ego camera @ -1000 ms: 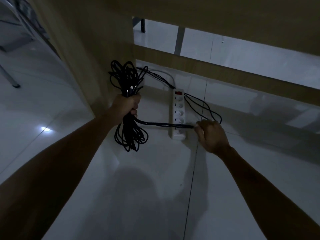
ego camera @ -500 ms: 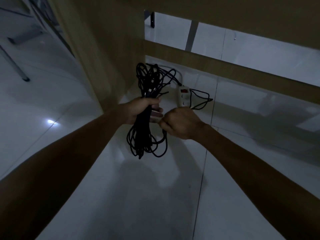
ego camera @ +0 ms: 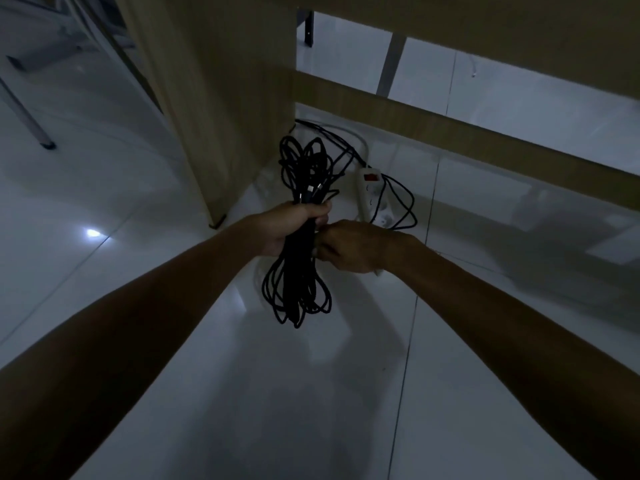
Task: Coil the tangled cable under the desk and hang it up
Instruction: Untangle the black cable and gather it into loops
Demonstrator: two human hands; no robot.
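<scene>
A black cable (ego camera: 298,289) is gathered into a long bundle of loops, held upright above the white floor. My left hand (ego camera: 294,225) is closed around the bundle's middle, with loops sticking out above and hanging below it. My right hand (ego camera: 353,245) touches the bundle just right of the left hand, fingers pinched on a strand. More of the black cable runs loose on the floor around a white power strip (ego camera: 372,197) behind my hands.
The desk's wooden side panel (ego camera: 221,98) stands just left of the bundle, and a wooden crossbar (ego camera: 450,129) runs behind the power strip. A chair leg (ego camera: 26,116) stands at far left. White tiled floor lies all around.
My right hand has come from the power strip over to the bundle, bringing the stretched strand with it. The bundle has shifted slightly right and the view has moved closer.
</scene>
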